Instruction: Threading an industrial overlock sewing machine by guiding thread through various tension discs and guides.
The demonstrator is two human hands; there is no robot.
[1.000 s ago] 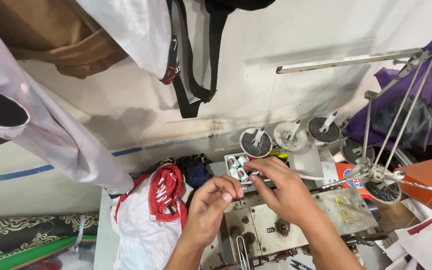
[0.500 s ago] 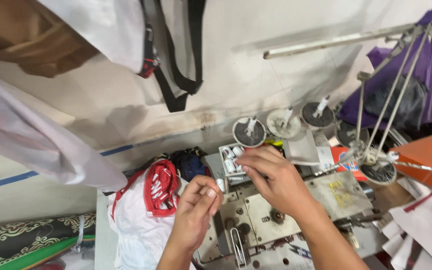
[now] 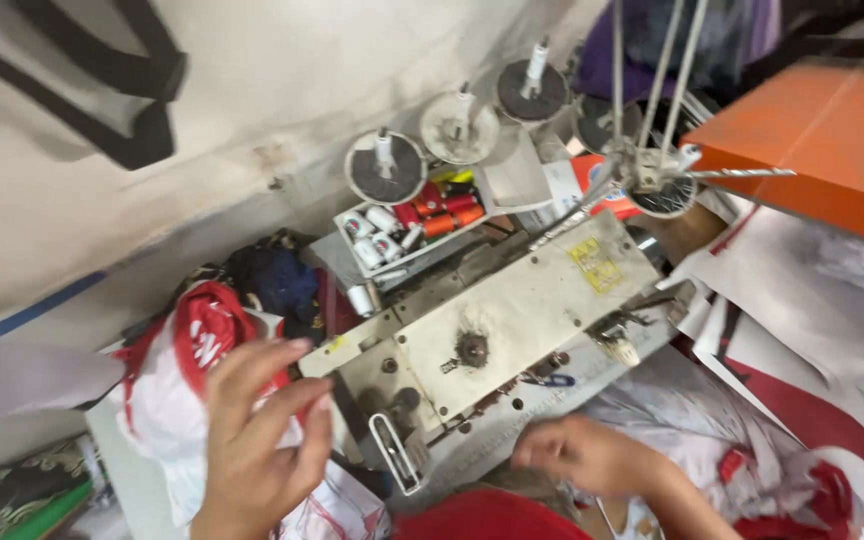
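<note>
My left hand (image 3: pixel 252 440) hovers at the lower left, fingers loosely spread, over a white and red fabric bundle (image 3: pixel 187 350) beside the sewing machine (image 3: pixel 512 320). I see nothing in it. My right hand (image 3: pixel 587 455) is low at the machine's front edge, blurred, with its fingers curled down near white cloth (image 3: pixel 692 425); whether it grips anything is unclear. Behind the machine, a small white tray (image 3: pixel 407 235) holds white, red and orange thread spools.
Three round spool discs with pins (image 3: pixel 384 165) stand by the wall, next to a metal thread stand (image 3: pixel 652 150). An orange surface (image 3: pixel 812 150) fills the upper right. Dark fabric (image 3: pixel 272 280) lies left of the tray, and red and white cloth piles up at the lower right.
Both hands have pulled back from the spool tray toward me. The left went down to the left and the right dropped to the machine's front. The view has tilted downward.
</note>
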